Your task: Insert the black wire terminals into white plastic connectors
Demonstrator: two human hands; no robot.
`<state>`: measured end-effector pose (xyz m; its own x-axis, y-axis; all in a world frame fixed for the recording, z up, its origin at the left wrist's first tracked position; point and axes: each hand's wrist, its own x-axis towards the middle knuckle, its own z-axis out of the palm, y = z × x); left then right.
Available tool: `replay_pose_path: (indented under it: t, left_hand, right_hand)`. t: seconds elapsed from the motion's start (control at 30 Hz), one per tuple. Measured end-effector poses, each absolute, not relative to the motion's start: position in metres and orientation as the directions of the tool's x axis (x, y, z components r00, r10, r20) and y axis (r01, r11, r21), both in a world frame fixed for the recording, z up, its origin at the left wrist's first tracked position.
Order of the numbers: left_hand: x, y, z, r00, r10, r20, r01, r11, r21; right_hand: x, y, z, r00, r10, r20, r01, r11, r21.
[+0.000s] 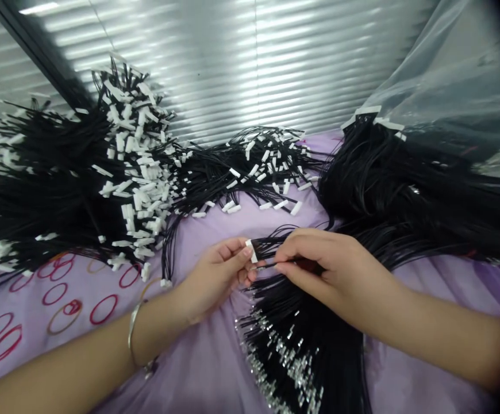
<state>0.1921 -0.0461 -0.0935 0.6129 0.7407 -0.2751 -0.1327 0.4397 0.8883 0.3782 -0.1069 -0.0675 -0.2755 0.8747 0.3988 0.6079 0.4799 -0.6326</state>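
Between the thumb and fingers of my left hand [222, 267] is a white plastic connector [251, 251] with several black wires running out of it to the right. My right hand [327, 264] pinches a black wire [268, 265] close to its tip, level with the connector's lower end. Whether the tip is inside the connector I cannot tell. Directly below both hands lies a thick bundle of black wires [340, 351] with bare silvery metal terminals [295, 362] at their ends.
Large heaps of black wires with white connectors [142, 167] stand at left and centre back. Another wire bundle [362, 178] lies at right by a clear plastic sheet [448, 75]. Rubber bands [103, 309] are scattered on the purple cloth [198, 356]. Window blinds [241, 69] rise behind.
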Motion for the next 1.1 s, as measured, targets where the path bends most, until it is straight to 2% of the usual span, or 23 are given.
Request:
replay_pose_path:
  t: [0.2, 0.37, 0.6, 0.83, 1.1]
  left_hand:
    - [0.191, -0.047, -0.094, 0.636, 0.735, -0.234, -0.088, 0.371, 0.925]
    - [0.190, -0.050, -0.092, 0.669, 0.704, -0.238, -0.006, 0.325, 0.946]
    - [0.188, -0.047, -0.096, 0.689, 0.690, -0.221, 0.008, 0.298, 0.955]
    - [0.188, -0.047, -0.091, 0.707, 0.660, -0.254, 0.007, 0.353, 0.936]
    - [0.188, -0.041, -0.090, 0.758, 0.590, -0.278, -0.025, 0.453, 0.891]
  right_hand:
    - [0.385, -0.104, -0.062, -0.289, 0.824, 0.488, 0.676, 0.536, -0.506]
    - [0.389, -0.098, -0.066, -0.264, 0.821, 0.506, 0.724, 0.515, -0.459]
    - [0.386, -0.099, -0.079, -0.368, 0.744, 0.558, 0.793, 0.565, -0.230]
    - [0.387, -0.097, -0.082, -0.468, 0.633, 0.616, 0.783, 0.621, -0.043]
    - [0.386, -0.097, -0.076, -0.530, 0.576, 0.623, 0.751, 0.659, 0.029]
